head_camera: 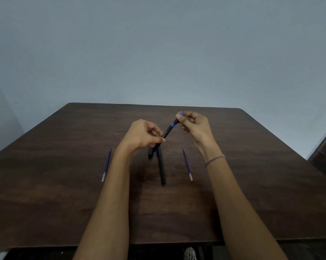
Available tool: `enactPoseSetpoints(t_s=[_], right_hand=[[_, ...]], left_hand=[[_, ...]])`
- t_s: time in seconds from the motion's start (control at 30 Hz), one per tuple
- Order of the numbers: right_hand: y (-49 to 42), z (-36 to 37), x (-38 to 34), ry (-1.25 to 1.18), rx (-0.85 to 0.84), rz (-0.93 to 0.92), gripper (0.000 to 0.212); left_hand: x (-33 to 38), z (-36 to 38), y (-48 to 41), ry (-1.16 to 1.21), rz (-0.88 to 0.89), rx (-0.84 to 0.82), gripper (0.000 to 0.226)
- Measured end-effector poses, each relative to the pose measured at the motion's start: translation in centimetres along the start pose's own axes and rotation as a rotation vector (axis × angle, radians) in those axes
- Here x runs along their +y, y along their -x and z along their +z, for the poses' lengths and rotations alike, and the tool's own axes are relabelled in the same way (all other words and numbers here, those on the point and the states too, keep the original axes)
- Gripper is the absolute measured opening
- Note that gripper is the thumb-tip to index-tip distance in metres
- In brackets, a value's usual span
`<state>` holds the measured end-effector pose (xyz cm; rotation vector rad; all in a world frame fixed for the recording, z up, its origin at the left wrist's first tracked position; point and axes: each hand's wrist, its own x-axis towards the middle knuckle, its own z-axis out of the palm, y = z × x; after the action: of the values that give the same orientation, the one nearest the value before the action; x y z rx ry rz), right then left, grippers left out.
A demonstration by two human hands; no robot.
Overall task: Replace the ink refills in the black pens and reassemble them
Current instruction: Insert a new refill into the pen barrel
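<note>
I hold a black pen (167, 131) tilted above the table, its blue tip section up and to the right. My left hand (143, 135) grips the lower barrel. My right hand (193, 123) pinches the blue tip end (181, 113). Below the hands a second black pen (161, 167) lies on the table, pointing toward me, and a short black piece (150, 153) lies beside its far end. Two purple ink refills lie flat: one on the left (106, 164), one on the right (187, 163).
The dark brown wooden table (64, 184) reaches a pale blue wall at its far edge. A dark piece of furniture (325, 147) stands off the right side. A shoe (190, 253) shows below the near edge.
</note>
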<state>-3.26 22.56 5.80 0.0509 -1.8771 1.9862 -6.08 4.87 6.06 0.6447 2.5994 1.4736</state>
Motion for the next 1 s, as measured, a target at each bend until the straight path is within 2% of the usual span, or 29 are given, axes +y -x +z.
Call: enactPoseSetpoints(t_s=[0.13,0.33,0.43,0.57,0.73,0.93,1.0], right_hand=[[0.05,0.22,0.14,-0.095,-0.039,0.025,0.008],[0.06,0.30,0.28,-0.037,-0.070,0.020,0.011],[0.02,0.40,0.30,-0.001,-0.040,0.027,0.003],[-0.09,0.57,0.44,0.049,0.009,0.041,0.011],[0.06,0.67,0.05,-0.144,-0.145,0.077,0.022],[0.19,0.64,0.02,-0.202,-0.049,0.092,0.008],[0.11,0.63,0.17,-0.228,-0.079,0.107,0.014]], left_hand=[[0.03,0.25,0.08,0.001,0.038,-0.022,0.017],[-0.02,0.28,0.05,-0.004,0.066,-0.018,0.018],[0.01,0.26,0.04,-0.016,0.067,-0.016,0.017],[0.16,0.36,0.03,-0.009,0.082,-0.011,0.017],[0.23,0.32,-0.03,0.011,0.090,0.018,0.019],[0.20,0.33,0.00,0.030,0.088,0.010,0.018],[0.18,0.38,0.01,0.039,0.091,0.010,0.019]])
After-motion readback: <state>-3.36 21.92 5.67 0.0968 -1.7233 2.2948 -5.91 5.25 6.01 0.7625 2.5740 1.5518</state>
